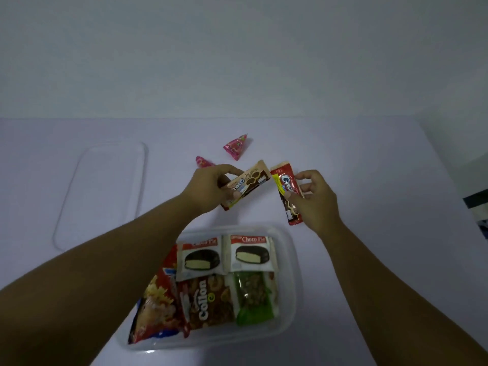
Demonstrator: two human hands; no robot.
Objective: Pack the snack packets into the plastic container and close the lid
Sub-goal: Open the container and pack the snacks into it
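"Choco Pie" legible on white packet (250, 253) below right hand (315, 199); neighbouring white packet (200, 257) likewise (partly blurred). "Collon" on brown packet (207, 303). "Cream" fragments on both hand-held packets.

Two pink triangular packets (236, 147) (203, 162) at twelve o'clock, two cream biscuit packets (249, 182) (287, 192), two choco pies (201, 257) (252, 253), three other snack packets (158, 299) (208, 299) (253, 297), one container (287, 307), one lid (101, 194) at ten o'clock.

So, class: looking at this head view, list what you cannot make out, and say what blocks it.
- Second pink packet: mostly hidden behind the left hand.
- Red snack bag: left part covered by the left forearm.
- Striped object: cut off by the right edge.
- Clear lid: faint outline only.
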